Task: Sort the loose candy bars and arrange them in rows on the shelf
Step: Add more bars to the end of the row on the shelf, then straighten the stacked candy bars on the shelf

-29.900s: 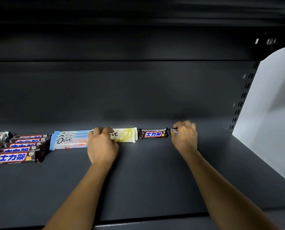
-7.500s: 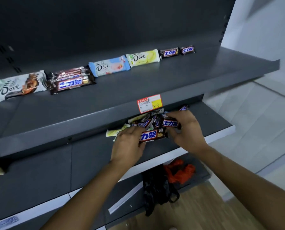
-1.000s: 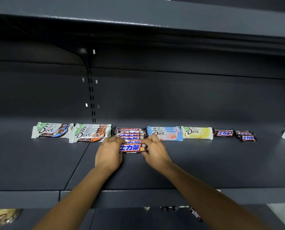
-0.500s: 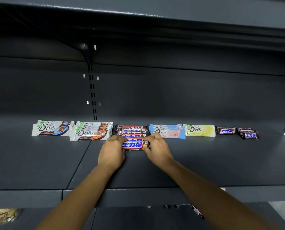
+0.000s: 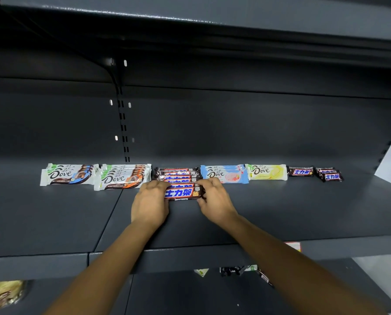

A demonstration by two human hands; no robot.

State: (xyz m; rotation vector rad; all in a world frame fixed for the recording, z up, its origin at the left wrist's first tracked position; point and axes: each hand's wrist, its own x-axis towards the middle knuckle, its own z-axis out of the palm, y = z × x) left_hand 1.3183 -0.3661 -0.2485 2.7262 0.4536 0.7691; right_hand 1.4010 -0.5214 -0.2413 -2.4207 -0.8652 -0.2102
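Lying far back at the left end of the dark grey shelf (image 5: 303, 212) is a stack of white bars with blue trim (image 5: 69, 176). Just to its right, touching it, is a stack of white bars with orange trim (image 5: 124, 178). Next comes a row of brown bars (image 5: 177, 173) with blue lettering, laid one in front of another from far to near. The front brown bar (image 5: 182, 193) sits at the near end of that row, close against the bar behind it, and is held at both ends. The left hand (image 5: 150, 201) has its fingers curled over the bar's left end. The right hand (image 5: 215, 198) pinches the right end between bent fingers and thumb. Whether the bar rests on the shelf or is slightly lifted cannot be told. Right of the hands, a stack of pale blue bars (image 5: 224, 176) lies beside the brown row, followed by a yellow bar (image 5: 267, 172) touching it. A short gap further right is a single small brown bar (image 5: 301, 171), then a pair of small brown bars (image 5: 329, 175), one in front of the other. On the level below, a yellowish packet (image 5: 3, 294) shows at the far left, a few loose wrapped bars (image 5: 237, 269) lie under the shelf edge near the middle, and a red price tag (image 5: 293, 246) peeks from the front edge behind the right forearm.
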